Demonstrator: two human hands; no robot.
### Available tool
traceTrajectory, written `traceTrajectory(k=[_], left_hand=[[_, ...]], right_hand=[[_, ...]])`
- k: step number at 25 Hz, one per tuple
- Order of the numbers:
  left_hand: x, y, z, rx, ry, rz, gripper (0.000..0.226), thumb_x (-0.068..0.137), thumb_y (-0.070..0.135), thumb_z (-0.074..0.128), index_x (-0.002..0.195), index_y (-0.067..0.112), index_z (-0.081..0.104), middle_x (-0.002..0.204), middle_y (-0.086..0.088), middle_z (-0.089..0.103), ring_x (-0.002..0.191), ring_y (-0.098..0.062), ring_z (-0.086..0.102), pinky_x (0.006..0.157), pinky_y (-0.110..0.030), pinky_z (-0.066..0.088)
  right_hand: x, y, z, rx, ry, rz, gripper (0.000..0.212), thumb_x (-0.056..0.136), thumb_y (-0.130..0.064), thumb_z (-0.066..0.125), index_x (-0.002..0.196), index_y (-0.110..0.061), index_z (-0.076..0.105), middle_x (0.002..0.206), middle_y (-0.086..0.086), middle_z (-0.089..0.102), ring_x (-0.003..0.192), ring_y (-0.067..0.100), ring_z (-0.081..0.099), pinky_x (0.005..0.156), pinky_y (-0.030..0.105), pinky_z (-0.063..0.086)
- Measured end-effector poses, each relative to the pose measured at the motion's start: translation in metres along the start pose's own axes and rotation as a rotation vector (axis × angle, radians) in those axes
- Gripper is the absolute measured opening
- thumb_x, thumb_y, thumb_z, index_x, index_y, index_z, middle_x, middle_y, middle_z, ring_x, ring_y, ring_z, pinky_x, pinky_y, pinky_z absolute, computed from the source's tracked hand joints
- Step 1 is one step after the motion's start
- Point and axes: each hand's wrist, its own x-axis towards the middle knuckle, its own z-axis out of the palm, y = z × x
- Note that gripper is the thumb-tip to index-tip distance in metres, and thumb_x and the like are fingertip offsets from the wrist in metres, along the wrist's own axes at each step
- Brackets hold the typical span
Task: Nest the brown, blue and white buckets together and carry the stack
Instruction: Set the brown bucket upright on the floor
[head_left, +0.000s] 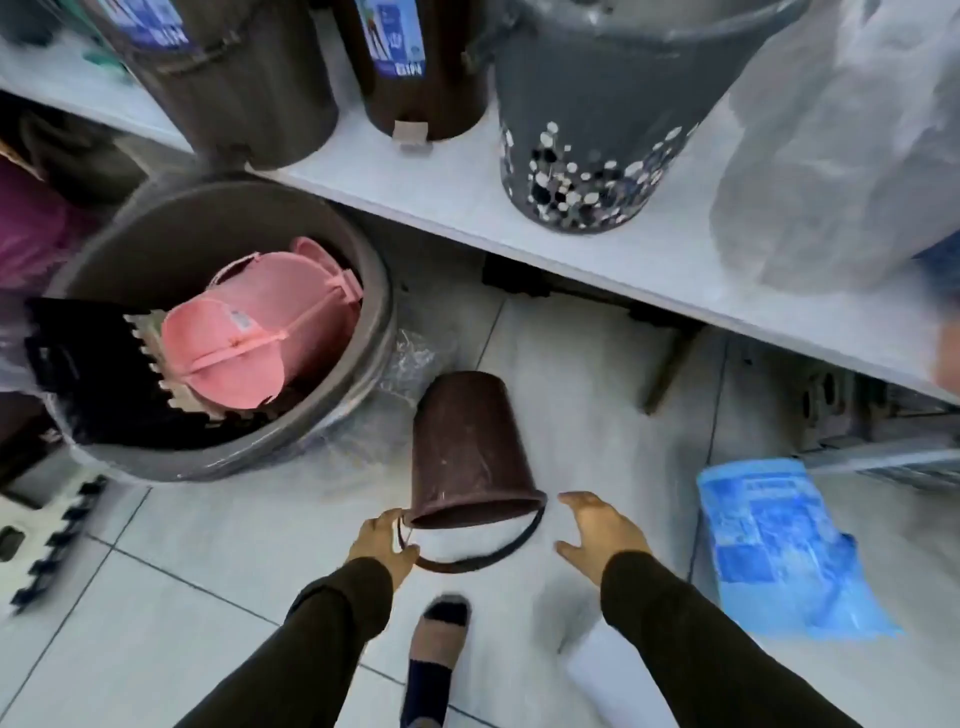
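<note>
The brown bucket (470, 449) lies tipped on the tiled floor, its base pointing away and its open rim toward me, with the dark wire handle hanging below the rim. My left hand (384, 543) grips the rim and handle at the bucket's left side. My right hand (602, 532) hovers open just right of the rim, fingers spread, touching nothing. No blue or white bucket shows here; a white blurred shape (605, 675) sits near my right sleeve and I cannot identify it.
A large grey tub (363, 395) holding pink buckets (249, 343) stands to the left. A white shelf (597, 244) above carries brown bins and a grey bin (597, 119). A blue plastic packet (774, 545) lies on the floor to the right. My sandalled foot (436, 649) is below the bucket.
</note>
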Motion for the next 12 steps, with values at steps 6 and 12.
traceTrajectory(k=[6, 12], left_hand=[[0.116, -0.044, 0.060, -0.078, -0.008, 0.015, 0.075, 0.089, 0.010, 0.060, 0.152, 0.019, 0.020, 0.145, -0.020, 0.043, 0.129, -0.036, 0.046, 0.103, -0.031, 0.036], [0.149, -0.058, 0.066, -0.020, 0.024, 0.094, 0.049, 0.089, 0.034, 0.060, 0.136, 0.030, 0.044, 0.119, -0.012, 0.058, 0.106, -0.029, 0.058, 0.090, -0.033, 0.045]], right_hand=[[0.127, 0.006, 0.082, -0.058, 0.058, -0.181, 0.071, 0.083, -0.028, 0.071, 0.146, -0.029, 0.038, 0.161, -0.007, 0.025, 0.121, 0.023, 0.061, 0.101, 0.036, 0.052], [0.159, 0.010, 0.105, -0.061, 0.174, -0.216, 0.050, 0.088, -0.022, 0.064, 0.131, -0.025, 0.038, 0.133, 0.003, 0.060, 0.095, 0.030, 0.070, 0.085, 0.042, 0.059]])
